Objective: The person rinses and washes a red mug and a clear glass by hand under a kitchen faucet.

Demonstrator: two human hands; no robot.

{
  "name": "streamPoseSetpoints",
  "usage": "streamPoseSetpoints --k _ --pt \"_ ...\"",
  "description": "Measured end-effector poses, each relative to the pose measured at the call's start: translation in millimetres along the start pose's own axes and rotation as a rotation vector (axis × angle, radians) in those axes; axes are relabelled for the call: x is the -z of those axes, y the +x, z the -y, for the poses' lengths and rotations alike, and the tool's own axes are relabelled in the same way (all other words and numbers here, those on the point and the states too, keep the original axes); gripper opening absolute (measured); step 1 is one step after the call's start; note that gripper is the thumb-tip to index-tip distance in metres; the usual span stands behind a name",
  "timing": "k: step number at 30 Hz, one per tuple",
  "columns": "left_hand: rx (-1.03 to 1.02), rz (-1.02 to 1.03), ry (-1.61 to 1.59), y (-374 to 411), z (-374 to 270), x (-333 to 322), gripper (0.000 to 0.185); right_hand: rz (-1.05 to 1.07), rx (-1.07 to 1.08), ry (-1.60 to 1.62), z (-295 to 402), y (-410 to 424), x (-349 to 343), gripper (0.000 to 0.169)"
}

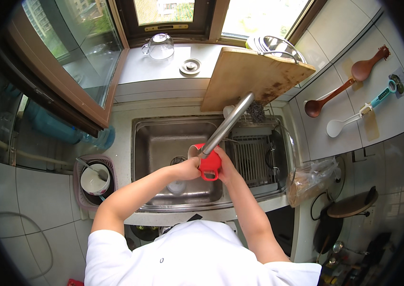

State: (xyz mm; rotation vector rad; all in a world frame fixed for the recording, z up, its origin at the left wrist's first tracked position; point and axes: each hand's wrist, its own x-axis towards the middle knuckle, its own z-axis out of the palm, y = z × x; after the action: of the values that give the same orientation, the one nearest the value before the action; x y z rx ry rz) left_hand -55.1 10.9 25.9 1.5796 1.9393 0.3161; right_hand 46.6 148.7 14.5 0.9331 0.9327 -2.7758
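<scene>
Both of my hands hold a red mug (210,165) under the end of a metal faucet (228,123), above the stainless steel sink (166,134). The mug lies tilted, with its pale inside towards the left and its handle towards me. My left hand (190,168) grips it near the rim, its thumb by the faucet's end. Around the mug's right side is my right hand (226,167), its fingers partly hidden. Whether water runs cannot be told. Below my left forearm, something round and clear (176,186) lies on the sink's bottom.
Right of the basin stands a metal dish rack (252,161); a wooden cutting board (245,77) leans behind the faucet. A basket (77,186) with a white bowl (93,181) is at the left. On the sill are a glass cup (162,47) and a round lid (190,66).
</scene>
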Motion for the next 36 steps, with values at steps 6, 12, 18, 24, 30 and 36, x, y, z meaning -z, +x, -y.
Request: streamPoseSetpoints --k 6,12,18,24,30,36 --pt "-0.398 -0.179 0.831 -10 27 -12 0.023 0.043 -0.165 -0.137 -4 4 11 0.045" --pt "-0.293 -0.09 0.887 -1 23 -21 0.023 0.017 -0.168 -0.197 8 -4 -2 0.045" --pt "0.144 -0.064 -0.317 -1 8 -20 0.021 0.043 -0.057 0.017 -4 -6 0 0.045" --pt "0.13 -0.003 -0.764 -21 -4 22 0.024 0.012 -0.187 0.063 -9 -5 -4 0.048" --pt "0.275 -0.192 -1.366 -10 25 -1 0.028 0.22 -0.185 0.265 -20 5 -7 0.047" --pt "0.488 -0.245 -1.859 5 48 -34 0.047 0.16 -0.183 0.38 -35 13 -5 0.037"
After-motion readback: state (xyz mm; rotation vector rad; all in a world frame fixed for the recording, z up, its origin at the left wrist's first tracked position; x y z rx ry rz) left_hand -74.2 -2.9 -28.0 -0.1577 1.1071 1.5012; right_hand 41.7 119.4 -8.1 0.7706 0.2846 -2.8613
